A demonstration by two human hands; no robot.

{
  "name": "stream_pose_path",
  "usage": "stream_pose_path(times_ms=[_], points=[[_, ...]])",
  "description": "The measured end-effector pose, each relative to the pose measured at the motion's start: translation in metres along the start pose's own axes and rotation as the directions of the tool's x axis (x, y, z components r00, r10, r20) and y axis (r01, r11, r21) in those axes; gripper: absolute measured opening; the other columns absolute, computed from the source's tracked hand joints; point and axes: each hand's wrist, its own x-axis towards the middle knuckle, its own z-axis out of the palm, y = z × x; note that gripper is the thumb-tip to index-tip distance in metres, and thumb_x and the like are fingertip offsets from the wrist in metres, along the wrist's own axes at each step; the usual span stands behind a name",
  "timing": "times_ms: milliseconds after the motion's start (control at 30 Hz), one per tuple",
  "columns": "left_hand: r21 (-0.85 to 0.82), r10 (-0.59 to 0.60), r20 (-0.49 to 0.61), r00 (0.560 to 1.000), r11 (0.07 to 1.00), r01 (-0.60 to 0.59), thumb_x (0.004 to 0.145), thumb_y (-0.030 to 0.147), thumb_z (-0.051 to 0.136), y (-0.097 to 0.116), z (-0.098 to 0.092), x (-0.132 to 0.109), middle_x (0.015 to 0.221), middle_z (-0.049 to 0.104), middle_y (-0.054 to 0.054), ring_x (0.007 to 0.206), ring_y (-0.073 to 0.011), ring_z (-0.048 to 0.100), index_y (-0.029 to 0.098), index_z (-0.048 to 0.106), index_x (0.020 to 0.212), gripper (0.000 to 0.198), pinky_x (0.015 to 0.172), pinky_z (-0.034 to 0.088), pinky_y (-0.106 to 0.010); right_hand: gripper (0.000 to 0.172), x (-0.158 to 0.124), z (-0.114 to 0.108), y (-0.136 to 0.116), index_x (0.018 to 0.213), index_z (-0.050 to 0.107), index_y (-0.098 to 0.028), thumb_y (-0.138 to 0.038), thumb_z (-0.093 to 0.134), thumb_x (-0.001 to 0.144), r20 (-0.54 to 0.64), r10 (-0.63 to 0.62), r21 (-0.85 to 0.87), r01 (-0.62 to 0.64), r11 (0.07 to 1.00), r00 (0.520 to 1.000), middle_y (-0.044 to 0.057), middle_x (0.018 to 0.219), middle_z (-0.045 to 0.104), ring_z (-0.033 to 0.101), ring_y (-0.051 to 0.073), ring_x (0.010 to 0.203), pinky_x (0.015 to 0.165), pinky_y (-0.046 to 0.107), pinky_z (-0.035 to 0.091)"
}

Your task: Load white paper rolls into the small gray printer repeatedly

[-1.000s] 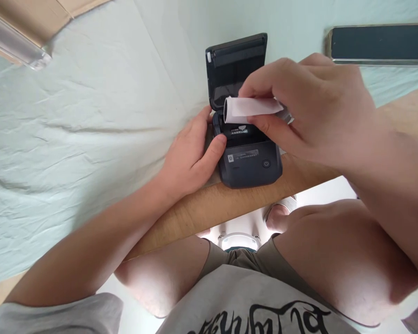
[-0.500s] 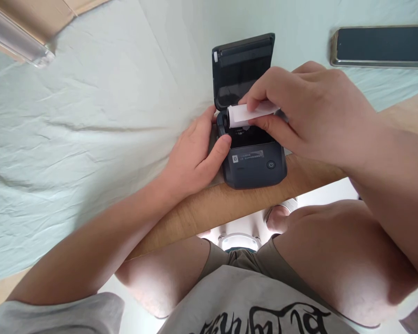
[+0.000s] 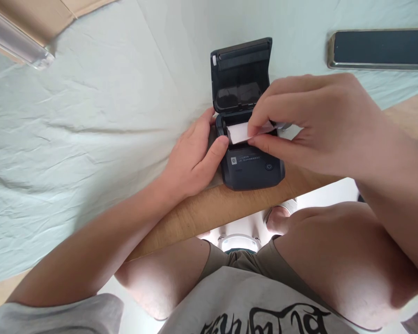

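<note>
A small dark label printer (image 3: 252, 178) stands at the table edge, with its hinged lid (image 3: 242, 69) raised. My left hand (image 3: 195, 157) holds it by the left side, thumb at the near rim of the opening and fingers behind. A white paper roll (image 3: 237, 132) lies low in the printer's compartment. My right hand (image 3: 310, 120) pinches this roll from the right between thumb and fingers, hiding its right part. A power button (image 3: 269, 166) shows on the printer's front right.
A phone (image 3: 383, 48) with a dark screen lies at the upper right. In the upper left corner are a cardboard piece (image 3: 52, 21) and a clear plastic object (image 3: 21, 39). Pale green cloth (image 3: 90, 93) covers the table, whose wooden edge (image 3: 195, 213) is bare. My legs are below.
The paper roll has moved down into the printer's compartment, with my right hand lowering along with it. My left hand keeps its hold on the printer.
</note>
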Motion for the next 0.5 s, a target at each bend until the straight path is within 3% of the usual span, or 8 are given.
stream_pose_path(times_ms=[100, 200, 300, 367, 433, 500], points=[[-0.039, 0.009, 0.006, 1.0, 0.999, -0.009, 0.119, 0.096, 0.034, 0.0, -0.001, 0.0, 0.181, 0.071, -0.014, 0.169, -0.0422, 0.068, 0.03, 0.056, 0.177, 0.09, 0.143, 0.056, -0.061, 0.02, -0.003, 0.002, 0.0, 0.093, 0.071, -0.03, -0.03, 0.057, 0.108, 0.06, -0.073, 0.029, 0.071, 0.997, 0.996, -0.001, 0.096, 0.078, 0.069, 0.019, 0.087, 0.088, 0.041, 0.058], [-0.03, 0.001, 0.004, 1.0, 1.0, -0.001, 0.114, 0.097, 0.05, 0.0, -0.001, 0.001, 0.181, 0.07, -0.015, 0.166, -0.0455, 0.07, 0.031, 0.055, 0.176, 0.09, 0.143, 0.056, -0.065, 0.03, -0.005, 0.003, 0.003, 0.094, 0.075, -0.031, -0.038, 0.056, 0.115, 0.077, -0.137, 0.006, 0.137, 0.991, 0.988, -0.001, 0.093, 0.079, 0.073, 0.019, 0.089, 0.087, 0.044, 0.055], [-0.005, -0.008, 0.003, 1.0, 1.0, 0.008, 0.111, 0.092, 0.063, -0.001, -0.001, 0.001, 0.179, 0.072, -0.014, 0.162, -0.0471, 0.072, 0.032, 0.055, 0.175, 0.088, 0.141, 0.058, -0.067, 0.038, -0.007, 0.001, 0.008, 0.097, 0.077, -0.03, -0.05, 0.055, 0.121, 0.004, -0.155, -0.022, 0.155, 0.988, 0.988, 0.0, 0.098, 0.082, 0.077, 0.02, 0.094, 0.091, 0.045, 0.058], [-0.006, -0.001, 0.008, 1.0, 1.0, 0.001, 0.111, 0.09, 0.066, -0.002, -0.001, 0.002, 0.177, 0.074, -0.013, 0.161, -0.0469, 0.073, 0.033, 0.055, 0.175, 0.086, 0.14, 0.059, -0.066, 0.033, -0.008, -0.001, 0.011, 0.107, 0.078, -0.029, -0.049, 0.055, 0.12, -0.125, -0.068, -0.096, 0.056, 0.994, 0.99, 0.003, 0.111, 0.084, 0.08, 0.023, 0.11, 0.104, 0.048, 0.062], [-0.013, -0.003, 0.012, 1.0, 1.0, 0.003, 0.11, 0.087, 0.069, -0.003, 0.0, 0.001, 0.177, 0.073, -0.013, 0.162, -0.0466, 0.073, 0.034, 0.052, 0.178, 0.088, 0.139, 0.06, -0.066, 0.024, -0.009, -0.002, 0.015, 0.122, 0.075, -0.028, -0.046, 0.06, 0.116, -0.271, 0.052, -0.147, -0.094, 0.985, 0.961, 0.006, 0.131, 0.083, 0.078, 0.028, 0.133, 0.119, 0.052, 0.062], [-0.023, -0.008, 0.009, 1.0, 1.0, 0.008, 0.107, 0.084, 0.073, -0.005, 0.001, 0.001, 0.178, 0.072, -0.013, 0.163, -0.0464, 0.072, 0.034, 0.047, 0.183, 0.095, 0.138, 0.06, -0.067, 0.03, -0.008, -0.001, 0.02, 0.137, 0.069, -0.027, -0.041, 0.066, 0.11, -0.331, 0.14, -0.129, -0.192, 0.973, 0.933, 0.008, 0.151, 0.077, 0.073, 0.03, 0.15, 0.128, 0.054, 0.06]])
